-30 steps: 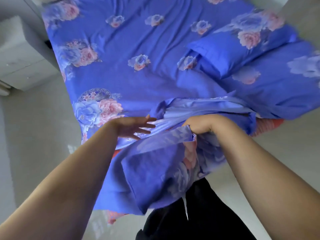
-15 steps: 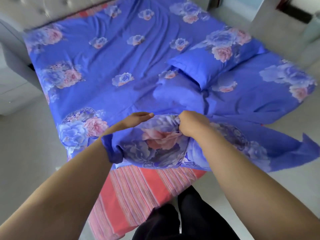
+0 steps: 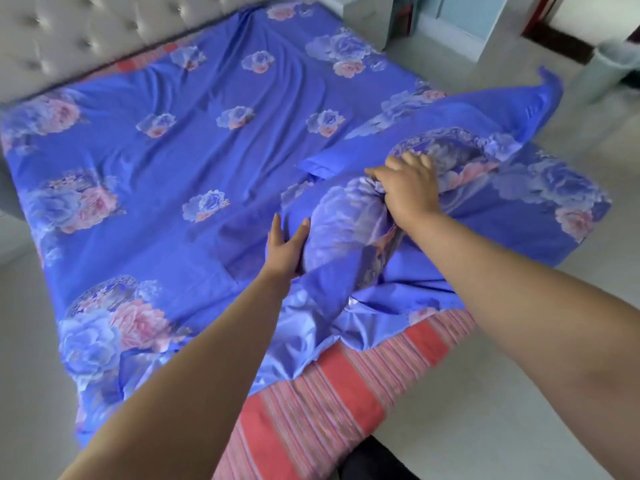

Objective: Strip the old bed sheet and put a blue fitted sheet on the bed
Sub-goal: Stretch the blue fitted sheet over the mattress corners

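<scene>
A blue flowered sheet (image 3: 180, 143) is spread over most of the bed, and its near corner has been pulled up and bunched toward the middle. Below that bunch the striped red mattress (image 3: 311, 403) is laid bare along the near edge. A pillow (image 3: 322, 164) in the same blue cloth is seen just beyond the bunch, partly covered by it. The bunch is gripped from above by the right hand (image 3: 408, 188), whose fingers are curled into the folds. The left hand (image 3: 285, 247) is laid flat against the bunch's left side, fingers straight and slightly apart, thumb pressing the cloth. A pale tufted headboard (image 3: 86, 32) stands at the far end of the mattress. A pale bin (image 3: 609, 71) stands on the floor beyond the mattress's far right corner; its contents cannot be made out.
</scene>
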